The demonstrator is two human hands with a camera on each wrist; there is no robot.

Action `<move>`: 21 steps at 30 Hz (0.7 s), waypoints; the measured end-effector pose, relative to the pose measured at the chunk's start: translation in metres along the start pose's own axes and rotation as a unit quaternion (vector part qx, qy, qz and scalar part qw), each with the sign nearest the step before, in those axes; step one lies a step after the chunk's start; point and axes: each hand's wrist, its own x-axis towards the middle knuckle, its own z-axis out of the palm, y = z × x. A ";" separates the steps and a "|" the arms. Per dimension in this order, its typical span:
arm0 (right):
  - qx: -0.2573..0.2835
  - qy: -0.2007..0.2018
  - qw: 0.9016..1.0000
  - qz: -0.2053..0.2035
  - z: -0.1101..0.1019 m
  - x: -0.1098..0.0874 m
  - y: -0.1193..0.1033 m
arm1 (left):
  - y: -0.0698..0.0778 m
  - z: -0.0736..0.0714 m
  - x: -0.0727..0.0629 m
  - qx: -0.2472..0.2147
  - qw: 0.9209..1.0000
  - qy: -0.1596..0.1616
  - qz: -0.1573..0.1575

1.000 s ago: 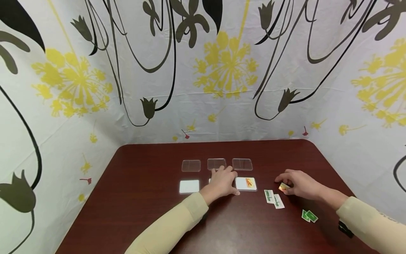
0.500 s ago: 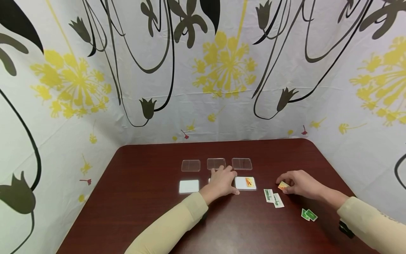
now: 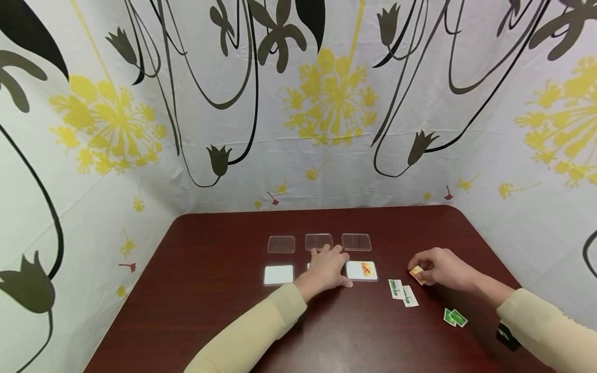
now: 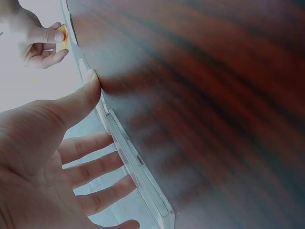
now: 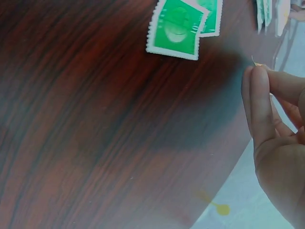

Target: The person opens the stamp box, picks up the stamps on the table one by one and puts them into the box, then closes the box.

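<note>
My right hand [image 3: 445, 268] pinches a small orange-yellow stamp [image 3: 416, 274] between thumb and fingers, just above the table. In the right wrist view only a thin edge of it shows at the fingertips. My left hand [image 3: 324, 267] lies over the middle shallow case, hiding most of it, with fingers spread and extended. Its thumb reaches the near-left corner of the right-hand case [image 3: 353, 277], which has a white inside and an orange stamp [image 3: 368, 268]. In the left wrist view the thumb [image 4: 90, 93] and fingers lie along clear plastic edges.
Two white-and-green stamps [image 3: 403, 293] overlap left of my right hand. Two green stamps [image 5: 175, 27] with perforated edges lie nearer me. Another white-lined case [image 3: 278, 275] sits left of my left hand. Three clear plastic lids [image 3: 281, 244] form a row behind, before the patterned cloth [image 3: 326, 181].
My right hand has shifted slightly right and turned the orange-yellow stamp, so more of its face shows. My left hand has stayed in place.
</note>
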 end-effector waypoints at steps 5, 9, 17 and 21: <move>0.022 0.000 1.000 0.016 -0.001 0.002 -0.007 | 0.000 0.000 0.000 -0.003 1.000 -0.001 -0.001; -0.005 0.030 0.999 0.023 -0.001 0.004 -0.012 | 0.000 0.000 -0.001 -0.005 1.000 0.000 -0.001; 0.000 0.080 0.996 0.027 0.001 0.012 -0.023 | 0.000 0.000 -0.001 -0.002 1.000 0.005 0.001; 0.031 0.082 0.996 0.023 0.004 0.019 -0.032 | -0.001 0.000 -0.001 -0.004 1.000 0.008 0.002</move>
